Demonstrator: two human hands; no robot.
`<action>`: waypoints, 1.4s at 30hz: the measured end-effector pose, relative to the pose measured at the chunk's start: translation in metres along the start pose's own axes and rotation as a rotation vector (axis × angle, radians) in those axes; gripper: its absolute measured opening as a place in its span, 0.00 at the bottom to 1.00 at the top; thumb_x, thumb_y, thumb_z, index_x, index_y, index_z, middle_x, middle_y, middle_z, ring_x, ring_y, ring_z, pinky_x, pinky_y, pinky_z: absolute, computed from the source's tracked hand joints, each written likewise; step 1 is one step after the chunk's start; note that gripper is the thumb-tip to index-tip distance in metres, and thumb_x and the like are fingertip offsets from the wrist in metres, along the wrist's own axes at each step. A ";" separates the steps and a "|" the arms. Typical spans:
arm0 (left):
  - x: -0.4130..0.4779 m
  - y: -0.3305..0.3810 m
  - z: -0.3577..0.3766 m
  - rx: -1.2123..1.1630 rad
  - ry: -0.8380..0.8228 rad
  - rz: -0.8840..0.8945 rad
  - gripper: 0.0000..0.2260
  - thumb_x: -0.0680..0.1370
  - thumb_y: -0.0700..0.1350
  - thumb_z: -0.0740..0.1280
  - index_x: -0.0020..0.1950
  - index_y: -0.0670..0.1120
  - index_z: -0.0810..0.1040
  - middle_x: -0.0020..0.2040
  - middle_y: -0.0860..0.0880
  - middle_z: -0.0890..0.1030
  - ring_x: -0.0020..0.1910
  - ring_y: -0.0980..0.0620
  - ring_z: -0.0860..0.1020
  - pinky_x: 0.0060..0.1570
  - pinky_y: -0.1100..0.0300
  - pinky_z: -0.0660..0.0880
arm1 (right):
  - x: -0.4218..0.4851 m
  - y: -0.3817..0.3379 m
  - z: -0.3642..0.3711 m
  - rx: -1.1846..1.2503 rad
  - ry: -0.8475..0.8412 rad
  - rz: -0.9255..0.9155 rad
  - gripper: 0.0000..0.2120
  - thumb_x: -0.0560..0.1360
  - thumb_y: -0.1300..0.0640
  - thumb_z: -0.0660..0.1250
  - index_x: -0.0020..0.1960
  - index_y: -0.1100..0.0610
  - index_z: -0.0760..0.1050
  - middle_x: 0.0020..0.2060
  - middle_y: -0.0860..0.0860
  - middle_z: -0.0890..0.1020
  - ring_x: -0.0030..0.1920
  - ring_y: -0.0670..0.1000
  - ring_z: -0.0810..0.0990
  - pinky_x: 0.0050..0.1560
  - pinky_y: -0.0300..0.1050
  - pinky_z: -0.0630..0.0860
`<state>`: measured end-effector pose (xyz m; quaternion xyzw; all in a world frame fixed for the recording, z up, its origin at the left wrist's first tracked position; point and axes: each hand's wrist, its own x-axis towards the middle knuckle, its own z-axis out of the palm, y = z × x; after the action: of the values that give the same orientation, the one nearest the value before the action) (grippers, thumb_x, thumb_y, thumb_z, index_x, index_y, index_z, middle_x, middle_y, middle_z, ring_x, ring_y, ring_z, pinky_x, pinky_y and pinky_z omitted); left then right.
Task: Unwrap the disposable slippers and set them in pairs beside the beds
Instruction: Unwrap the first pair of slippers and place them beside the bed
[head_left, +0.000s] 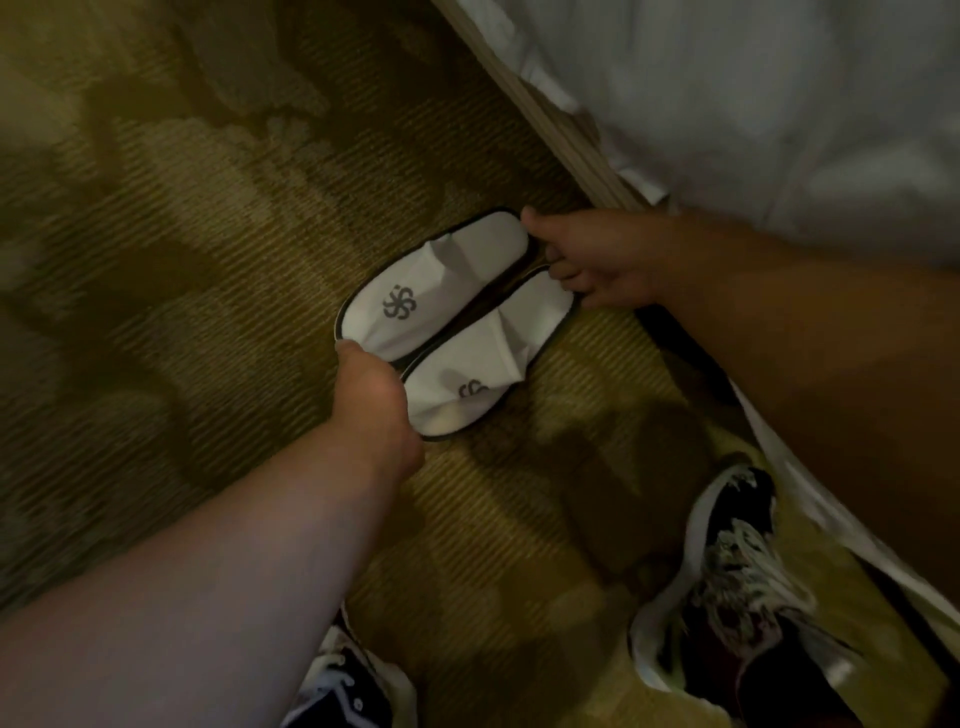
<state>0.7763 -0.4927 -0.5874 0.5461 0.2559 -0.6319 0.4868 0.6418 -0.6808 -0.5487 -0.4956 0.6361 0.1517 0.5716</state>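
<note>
Two white disposable slippers with dark edging and a grey swirl logo lie side by side on the carpet next to the bed. My left hand (376, 395) grips the toe ends, touching the far slipper (441, 283) and the near slipper (483, 374). At the heel ends, my right hand (587, 260) pinches both slippers together. No wrapper is visible on them.
The bed (753, 104), with white bedding hanging over a wooden base edge, runs along the upper right. Patterned olive carpet (182, 234) covers the floor. My two dark sneakers (727, 571) stand at the bottom of the view.
</note>
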 end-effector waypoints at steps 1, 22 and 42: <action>-0.005 0.001 0.002 -0.010 0.005 0.017 0.30 0.82 0.65 0.46 0.74 0.50 0.72 0.68 0.42 0.78 0.63 0.36 0.78 0.68 0.39 0.71 | -0.011 0.001 0.003 0.016 0.007 -0.017 0.46 0.71 0.27 0.60 0.79 0.53 0.54 0.75 0.55 0.64 0.72 0.53 0.64 0.66 0.51 0.66; -0.340 0.003 0.025 0.467 -0.099 0.352 0.39 0.73 0.73 0.49 0.79 0.53 0.63 0.77 0.42 0.68 0.74 0.38 0.68 0.71 0.38 0.64 | -0.403 0.020 0.051 0.198 0.346 -0.234 0.42 0.68 0.27 0.64 0.72 0.54 0.69 0.70 0.53 0.72 0.69 0.59 0.70 0.70 0.61 0.66; -0.688 -0.111 0.046 0.792 -0.685 0.837 0.32 0.75 0.69 0.53 0.73 0.54 0.71 0.71 0.49 0.76 0.66 0.43 0.75 0.70 0.43 0.68 | -0.784 0.144 0.061 0.298 1.054 -0.690 0.37 0.72 0.36 0.67 0.75 0.50 0.64 0.70 0.50 0.73 0.67 0.50 0.74 0.62 0.47 0.71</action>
<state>0.6087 -0.2570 0.0486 0.5052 -0.3977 -0.5737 0.5074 0.4477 -0.2096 0.0671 -0.5951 0.6498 -0.3944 0.2609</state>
